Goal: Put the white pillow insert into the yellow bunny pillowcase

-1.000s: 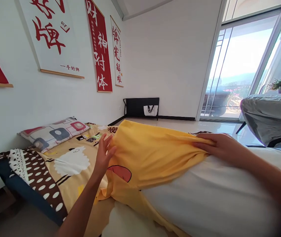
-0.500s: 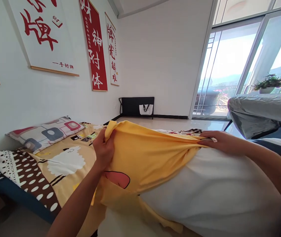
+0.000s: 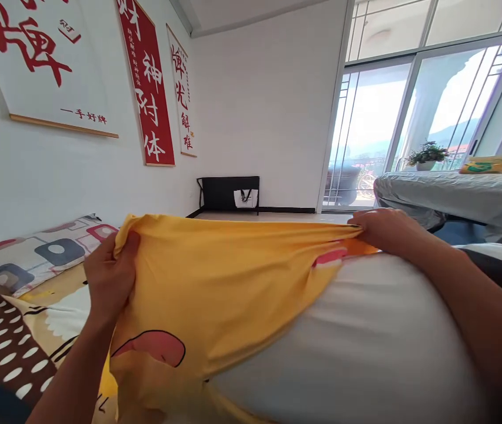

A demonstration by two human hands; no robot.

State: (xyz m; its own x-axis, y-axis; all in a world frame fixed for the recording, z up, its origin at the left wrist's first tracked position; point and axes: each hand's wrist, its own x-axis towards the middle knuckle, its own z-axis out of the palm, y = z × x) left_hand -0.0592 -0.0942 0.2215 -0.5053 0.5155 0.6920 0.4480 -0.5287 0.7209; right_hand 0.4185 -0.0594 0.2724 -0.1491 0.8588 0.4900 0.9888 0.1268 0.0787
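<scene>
A yellow cloth cover (image 3: 233, 277) with a pink, black-outlined patch is stretched across the front, partly over a large white stuffed cushion (image 3: 343, 347). My left hand (image 3: 112, 274) is closed on the cover's upper left corner, its thumb pressed on the cloth. At the right, my right hand (image 3: 381, 229) grips the gathered edge of the cover, just above the cushion. Between the two hands the top edge runs taut and almost level. Folds fan out from the right-hand grip. The lower end of the cover and cushion passes out of the frame.
On the left lies a bed with a sheep-patterned sheet (image 3: 63, 312) and a patterned pillow (image 3: 52, 247). A black folded frame (image 3: 218, 193) with a white bag (image 3: 246, 198) leans on the far wall. A grey-covered table (image 3: 454, 188) bearing a potted plant (image 3: 427, 154) stands right.
My hands have spread apart, the left going further left, and the cover is pulled wider and tauter. A second pink patch now shows by my right hand. The view has turned right.
</scene>
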